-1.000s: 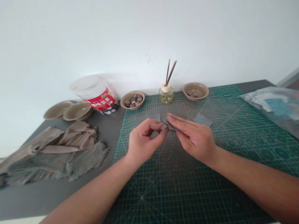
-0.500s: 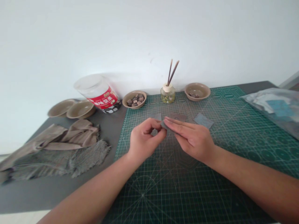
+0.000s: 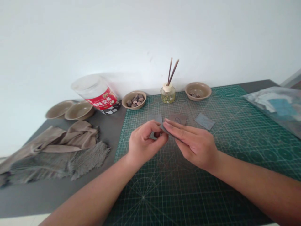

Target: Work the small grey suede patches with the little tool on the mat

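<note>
My left hand (image 3: 143, 141) is closed, thumb and fingertips pinched near a small dark object (image 3: 157, 134) that its fingers mostly hide. A grey piece of sandpaper (image 3: 164, 127) is gripped by my right hand (image 3: 195, 142), whose fingers are pressed together along it. Both hands meet above the green cutting mat (image 3: 178, 194). Behind them on the mat lie a grey square (image 3: 155, 118), a brownish square (image 3: 178, 118) with a mark on it, and a grey-blue square (image 3: 204, 121) to the right.
At the back stand a bowl of small stones (image 3: 134, 100), a reed diffuser (image 3: 168, 94) and a bowl with a few pieces (image 3: 198, 91). Leftward are a red-labelled jar (image 3: 101, 97), two stacked bowls (image 3: 80, 110) and cloths (image 3: 70, 138). A plastic bag (image 3: 279, 103) lies right.
Both hands stay together, with the fingers of my right hand shifted slightly along the sandpaper. A dark object now shows inside my left hand's pinch. The whole view has shifted slightly.
</note>
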A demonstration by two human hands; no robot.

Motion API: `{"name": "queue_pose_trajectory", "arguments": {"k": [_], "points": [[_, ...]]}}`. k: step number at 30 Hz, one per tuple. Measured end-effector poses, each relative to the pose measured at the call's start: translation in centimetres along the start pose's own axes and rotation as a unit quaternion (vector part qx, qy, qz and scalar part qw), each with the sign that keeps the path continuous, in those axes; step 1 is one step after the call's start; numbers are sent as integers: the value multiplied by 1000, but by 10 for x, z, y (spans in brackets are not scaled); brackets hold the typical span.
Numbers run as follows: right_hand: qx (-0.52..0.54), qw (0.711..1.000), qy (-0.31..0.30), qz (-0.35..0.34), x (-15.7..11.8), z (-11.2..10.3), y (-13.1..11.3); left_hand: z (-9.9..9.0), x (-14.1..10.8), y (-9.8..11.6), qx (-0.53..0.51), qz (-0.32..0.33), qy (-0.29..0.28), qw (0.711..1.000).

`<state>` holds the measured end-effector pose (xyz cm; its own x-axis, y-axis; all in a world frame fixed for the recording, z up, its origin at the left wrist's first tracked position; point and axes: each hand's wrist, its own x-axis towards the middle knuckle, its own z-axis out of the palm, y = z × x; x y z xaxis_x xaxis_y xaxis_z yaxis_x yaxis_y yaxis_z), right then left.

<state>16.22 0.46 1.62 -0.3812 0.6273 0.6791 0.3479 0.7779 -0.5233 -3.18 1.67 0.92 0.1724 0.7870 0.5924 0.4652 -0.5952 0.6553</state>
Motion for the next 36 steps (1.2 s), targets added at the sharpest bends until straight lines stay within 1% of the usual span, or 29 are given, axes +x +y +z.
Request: {"name": "queue_pose_trajectory", "arguments": {"k": [4, 6, 7, 8, 9, 10, 11, 12, 13, 14, 15, 16, 18, 19, 21, 23, 26, 28, 31, 33, 36], "points": [[-9, 1000, 3, 21, -2, -3, -1, -1, 0, 1, 13, 4, -2, 1000], [8, 1000, 0, 7, -2, -3, -3, -1, 0, 2, 11, 17, -2, 1000], [26, 1000, 2, 12, -2, -2, -3, -1, 0, 3, 13, 28, 1, 1000], [51, 998, 4, 38, -2, -1, -3, -1, 0, 4, 16, 41, 3, 999], [88, 993, 7, 83, -1, 0, -3, -2, 0, 4, 21, 53, 6, 998], [136, 981, 6, 140, 1, 1, -2, -2, 1, 5, 27, 63, 10, 998], [192, 960, 0, 203, 3, 3, 0, -2, 1, 5, 33, 72, 14, 997], [248, 933, -5, 259, 5, 5, 2, -2, 2, 5, 38, 79, 20, 996], [298, 906, -9, 301, 7, 6, 5, -2, 3, 4, 39, 83, 28, 995], [334, 884, -6, 327, 10, 7, 8, -2, 5, 3, 36, 85, 41, 995], [354, 871, 4, 342, 12, 7, 11, -2, 6, 1, 30, 80, 54, 995], [358, 866, 18, 349, 13, 7, 15, -1, 8, -1, 16, 67, 64, 996], [342, 872, 43, 348, 13, 7, 21, 1, 11, -4, -32, 23, 66, 997], [330, 878, 48, 343, 12, 6, 23, 3, 12, -6, -61, -6, 56, 997], [291, 898, 49, 327, 9, 6, 26, 5, 13, -7, -119, -61, 38, 990], [241, 921, 49, 301, 6, 4, 27, 7, 13, -6, -156, -98, 33, 982], [170, 948, 58, 263, 4, 1, 25, 7, 12, -4, -161, -114, 15, 980], [128, 959, 67, 243, 4, -2, 22, 6, 12, -2, -162, -127, 0, 979], [72, 972, 76, 209, 4, -6, 17, 6, 11, 0, -176, -161, 0, 971], [48, 983, 65, 168, 3, -6, 14, 6, 10, 0, -177, -171, -5, 969], [16, 996, 19, 81, 1, -4, 10, 6, 7, -1, -127, -149, -22, 980]]}}
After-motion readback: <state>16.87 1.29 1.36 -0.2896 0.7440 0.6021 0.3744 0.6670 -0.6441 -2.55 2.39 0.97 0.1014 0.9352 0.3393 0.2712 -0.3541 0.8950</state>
